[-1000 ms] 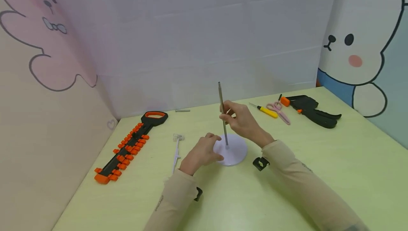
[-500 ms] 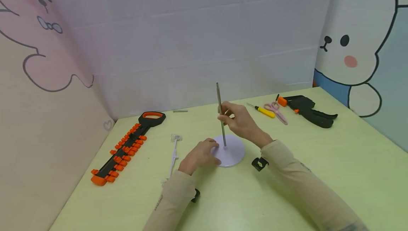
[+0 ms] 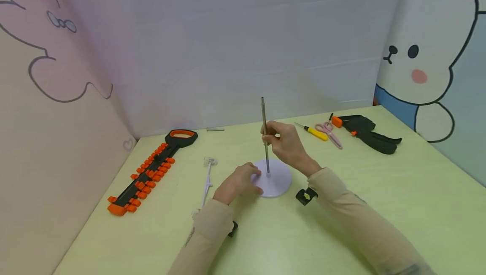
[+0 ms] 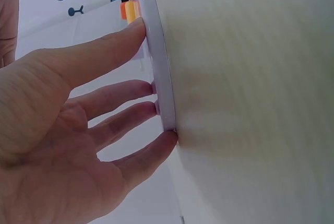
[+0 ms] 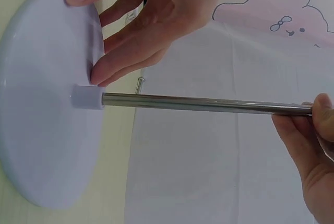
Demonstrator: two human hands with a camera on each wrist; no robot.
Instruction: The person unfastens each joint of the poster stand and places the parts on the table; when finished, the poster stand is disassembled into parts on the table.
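Observation:
A round white base (image 3: 280,182) lies flat on the table, with a short raised collar (image 5: 86,97) at its centre. Out of that collar a thin metal rod (image 3: 267,157) stands nearly upright; how deep it sits is hidden. My right hand (image 3: 285,142) pinches the rod partway up between thumb and fingers. At the base's left side, my left hand (image 3: 238,183) rests its spread, fairly straight fingers and thumb on the rim, as the left wrist view shows with the fingertips (image 4: 136,28) against the edge.
Left of the hands lie a thin white stem with clear clips (image 3: 207,182) and a black rack with orange clips (image 3: 144,178). Farther back is a short metal rod (image 3: 215,129). At right lie a yellow-handled screwdriver (image 3: 316,133), pink scissors (image 3: 329,132) and a black plier-like tool (image 3: 366,131).
My left hand has come onto the base's rim, its fingers lower and closer than a second ago. My right hand keeps its pinch on the rod, which stands slightly straighter.

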